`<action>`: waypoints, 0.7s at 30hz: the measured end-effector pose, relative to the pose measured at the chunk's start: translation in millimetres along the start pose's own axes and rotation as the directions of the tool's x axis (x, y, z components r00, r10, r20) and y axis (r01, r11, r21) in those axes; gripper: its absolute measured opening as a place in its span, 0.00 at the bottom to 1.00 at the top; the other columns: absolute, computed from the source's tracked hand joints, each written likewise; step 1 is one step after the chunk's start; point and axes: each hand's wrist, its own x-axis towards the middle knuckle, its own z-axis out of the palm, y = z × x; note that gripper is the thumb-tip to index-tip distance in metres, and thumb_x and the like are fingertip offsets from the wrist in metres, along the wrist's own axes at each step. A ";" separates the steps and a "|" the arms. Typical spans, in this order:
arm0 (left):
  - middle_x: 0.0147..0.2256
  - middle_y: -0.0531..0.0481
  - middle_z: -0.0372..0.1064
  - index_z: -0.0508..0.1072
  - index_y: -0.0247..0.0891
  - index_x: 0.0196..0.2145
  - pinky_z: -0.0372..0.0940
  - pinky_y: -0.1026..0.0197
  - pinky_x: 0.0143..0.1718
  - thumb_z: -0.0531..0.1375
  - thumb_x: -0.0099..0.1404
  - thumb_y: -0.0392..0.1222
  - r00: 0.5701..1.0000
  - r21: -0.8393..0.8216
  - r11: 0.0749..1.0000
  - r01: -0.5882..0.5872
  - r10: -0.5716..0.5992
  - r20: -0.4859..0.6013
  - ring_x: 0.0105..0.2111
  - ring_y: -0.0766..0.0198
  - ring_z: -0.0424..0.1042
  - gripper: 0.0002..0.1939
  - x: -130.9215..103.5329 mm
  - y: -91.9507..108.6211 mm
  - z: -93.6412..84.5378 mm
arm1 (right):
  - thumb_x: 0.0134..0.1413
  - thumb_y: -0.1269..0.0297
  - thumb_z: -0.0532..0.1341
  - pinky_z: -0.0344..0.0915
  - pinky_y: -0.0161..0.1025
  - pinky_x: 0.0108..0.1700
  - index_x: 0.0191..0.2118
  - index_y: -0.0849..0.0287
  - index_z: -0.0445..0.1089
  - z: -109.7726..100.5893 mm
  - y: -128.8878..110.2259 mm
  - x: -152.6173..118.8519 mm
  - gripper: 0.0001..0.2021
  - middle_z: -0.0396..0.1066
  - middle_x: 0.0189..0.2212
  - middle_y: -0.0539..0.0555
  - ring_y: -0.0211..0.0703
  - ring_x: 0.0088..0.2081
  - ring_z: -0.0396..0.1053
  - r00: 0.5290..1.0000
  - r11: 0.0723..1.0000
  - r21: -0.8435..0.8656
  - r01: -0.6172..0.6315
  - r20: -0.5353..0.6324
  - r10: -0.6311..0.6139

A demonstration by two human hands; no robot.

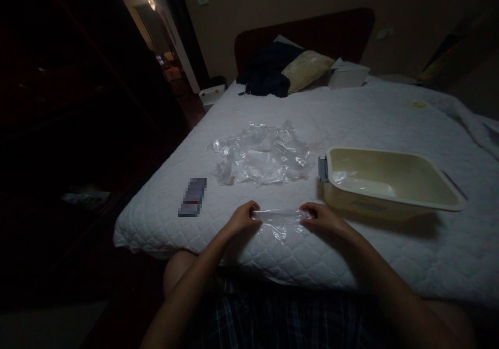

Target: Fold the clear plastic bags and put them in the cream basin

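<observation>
A clear plastic bag (279, 216) is stretched flat between my two hands, just above the near edge of the bed. My left hand (245, 217) pinches its left end, fingers curled round it. At the other end my right hand (317, 217) grips it the same way. The lower part of the bag hangs loose and shiny towards me. Beyond my hands lies a loose pile of crumpled clear plastic bags (261, 154). To the right of my right hand stands a big translucent plastic storage box (378, 203), lidless, with a grey clip on its left side.
A blurred-out dark flat object (192, 197) lies left of my hands on the white quilted bed (156, 219). Dark clothing (268, 68), a tan pillow (307, 70) and a white box (348, 75) sit by the headboard (312, 29). The room is dim.
</observation>
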 end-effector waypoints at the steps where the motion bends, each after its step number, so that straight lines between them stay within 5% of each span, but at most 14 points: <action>1: 0.25 0.57 0.61 0.67 0.35 0.32 0.55 0.68 0.25 0.63 0.43 0.37 1.000 -0.002 1.000 -0.003 0.003 0.006 0.24 0.69 0.60 0.16 -0.1 0.0 -0.4 | 0.33 0.64 0.64 0.59 0.34 0.27 0.31 0.63 0.69 0.5 -1.1 -0.1 0.14 0.66 0.23 0.49 0.38 0.25 0.62 1.000 1.000 -0.012 0.004 0.006 -0.004; 6: 0.24 0.57 0.60 0.66 0.35 0.31 0.54 0.68 0.24 0.63 0.44 0.39 0.998 -0.085 0.995 -0.047 0.050 0.033 0.23 0.71 0.59 0.14 -2.0 -0.8 -3.6 | 0.35 0.64 0.62 0.54 0.32 0.24 0.24 0.60 0.65 2.9 -4.7 -0.7 0.07 0.61 0.18 0.46 0.35 0.22 0.58 0.998 0.999 -0.005 0.048 -0.043 -0.048; 11: 0.31 0.53 0.64 0.66 0.35 0.39 0.58 0.67 0.29 0.64 0.45 0.40 0.993 -0.193 0.976 -0.100 0.111 0.047 0.27 0.70 0.62 0.22 -6.1 0.5 -4.8 | 0.41 0.64 0.59 0.53 0.32 0.24 0.25 0.59 0.62 7.9 -6.7 -3.5 0.05 0.61 0.19 0.46 0.35 0.22 0.58 0.992 0.994 0.076 0.077 -0.107 -0.068; 14: 0.28 0.55 0.63 0.67 0.35 0.39 0.57 0.67 0.27 0.63 0.45 0.39 0.994 -0.183 0.978 -0.097 0.104 0.031 0.25 0.70 0.61 0.21 -5.9 2.5 -4.9 | 0.42 0.63 0.59 0.53 0.32 0.24 0.27 0.59 0.62 10.2 -4.5 -4.0 0.06 0.59 0.19 0.45 0.35 0.22 0.58 0.987 0.993 0.089 0.075 -0.151 -0.061; 21: 0.25 0.54 0.63 0.67 0.33 0.34 0.57 0.68 0.26 0.59 0.50 0.36 0.993 -0.238 0.965 -0.111 0.101 -0.056 0.25 0.69 0.63 0.11 -5.4 6.1 -0.6 | 0.40 0.62 0.61 0.54 0.31 0.24 0.33 0.59 0.63 5.8 3.3 -4.1 0.11 0.59 0.20 0.45 0.34 0.22 0.57 0.995 0.983 0.164 0.082 -0.061 -0.073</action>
